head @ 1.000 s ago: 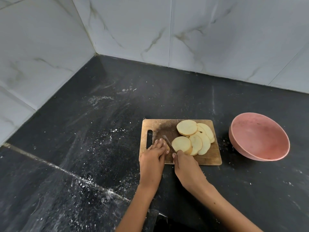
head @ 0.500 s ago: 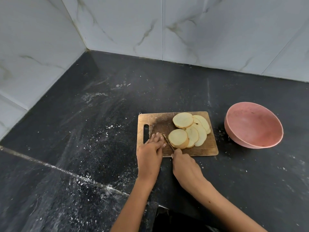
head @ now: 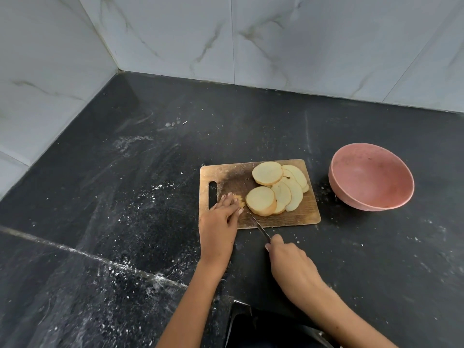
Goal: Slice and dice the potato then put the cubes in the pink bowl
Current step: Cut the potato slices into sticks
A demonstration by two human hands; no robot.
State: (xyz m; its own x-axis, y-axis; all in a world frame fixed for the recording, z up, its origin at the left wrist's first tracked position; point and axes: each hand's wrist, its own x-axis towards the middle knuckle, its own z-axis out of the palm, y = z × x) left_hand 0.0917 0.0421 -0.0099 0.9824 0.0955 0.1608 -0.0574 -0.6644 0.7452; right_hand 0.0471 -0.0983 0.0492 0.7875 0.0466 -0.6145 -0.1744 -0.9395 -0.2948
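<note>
Several round potato slices [head: 276, 189] lie overlapping on the right half of a small wooden cutting board [head: 231, 177]. My left hand [head: 221, 222] rests on the board's near left part, its fingertips holding down a small potato piece [head: 239, 200]. My right hand [head: 291, 264] grips the handle of a knife [head: 258, 226], whose blade points up-left onto the board and ends beside that piece. The pink bowl [head: 371, 177] stands to the right of the board and holds nothing.
The board and bowl sit on a black stone counter [head: 150, 184] dusted with white specks. White marble-patterned tiled walls [head: 276, 38] close the counter at the back and the left. A seam [head: 100, 257] crosses the counter near its front left.
My right hand has drawn the knife back toward me, off the board's near edge. A small potato piece now shows at my left fingertips. The view shifted slightly.
</note>
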